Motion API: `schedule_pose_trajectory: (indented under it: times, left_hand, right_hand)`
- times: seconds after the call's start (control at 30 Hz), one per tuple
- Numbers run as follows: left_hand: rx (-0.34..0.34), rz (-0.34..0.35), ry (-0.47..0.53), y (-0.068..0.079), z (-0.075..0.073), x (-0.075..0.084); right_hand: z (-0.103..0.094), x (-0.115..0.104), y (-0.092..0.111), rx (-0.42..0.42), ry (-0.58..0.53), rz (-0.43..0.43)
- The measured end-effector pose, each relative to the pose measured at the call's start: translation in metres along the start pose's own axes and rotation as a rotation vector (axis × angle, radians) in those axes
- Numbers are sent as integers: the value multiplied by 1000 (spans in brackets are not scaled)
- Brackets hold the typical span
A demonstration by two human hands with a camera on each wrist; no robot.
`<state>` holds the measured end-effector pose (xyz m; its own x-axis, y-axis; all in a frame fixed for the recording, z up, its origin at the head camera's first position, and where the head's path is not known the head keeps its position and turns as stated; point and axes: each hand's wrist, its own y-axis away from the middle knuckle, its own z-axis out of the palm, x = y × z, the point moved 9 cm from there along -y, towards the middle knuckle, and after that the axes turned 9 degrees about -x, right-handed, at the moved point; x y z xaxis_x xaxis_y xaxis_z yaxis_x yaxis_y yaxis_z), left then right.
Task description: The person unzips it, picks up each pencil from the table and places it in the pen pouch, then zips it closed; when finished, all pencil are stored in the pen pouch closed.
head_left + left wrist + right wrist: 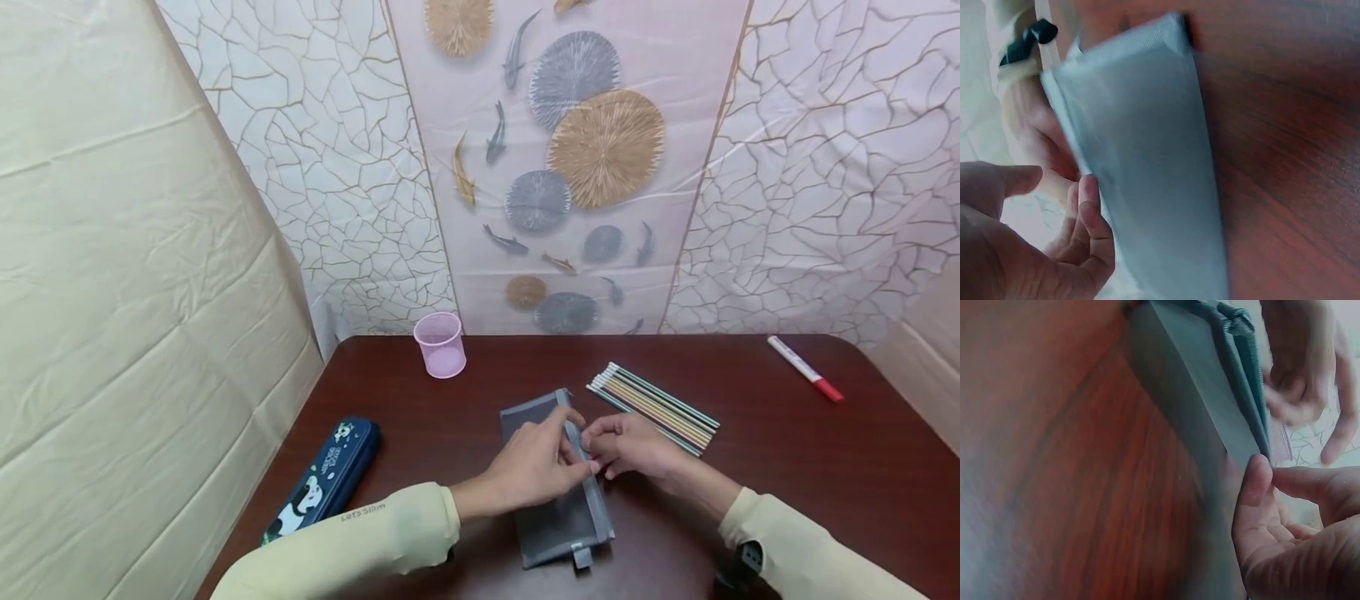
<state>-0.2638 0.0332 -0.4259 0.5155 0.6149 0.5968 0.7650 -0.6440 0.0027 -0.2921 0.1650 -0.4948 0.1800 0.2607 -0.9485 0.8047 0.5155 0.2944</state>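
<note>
Your left hand (528, 462), thumb and fingers apart, touches the grey zip pouch (558, 527) at five o'clock in the head view; your right hand (636, 450) pinches its edge, which might slip free if that pinch loosens.

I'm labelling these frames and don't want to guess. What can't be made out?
- What, if anything, the gray pouch holds: all views; its walls hide it.
- One end of the pouch: left wrist view; cut off by the bottom edge.
- Left hand's fingertips: right wrist view; blurred.
- Part of the blue case's near end: head view; left sleeve covers it.
- Exact count of pencils: head view; too thin.
</note>
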Motion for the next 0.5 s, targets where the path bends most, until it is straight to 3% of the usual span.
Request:
schedule_pose_trajectory:
  times: [0.1,0.23,0.5]
  left_hand:
    - [3,-106,113,-6,0,-17]
    - [-14,-226,179,-12,3,-34]
    - [-44,-304,277,-16,8,-46]
  right_hand:
    - [4,0,1,-9,-33,-10]
    - [7,-2,2,-5,-56,-24]
    - [11,-1,3,-15,-95,-31]
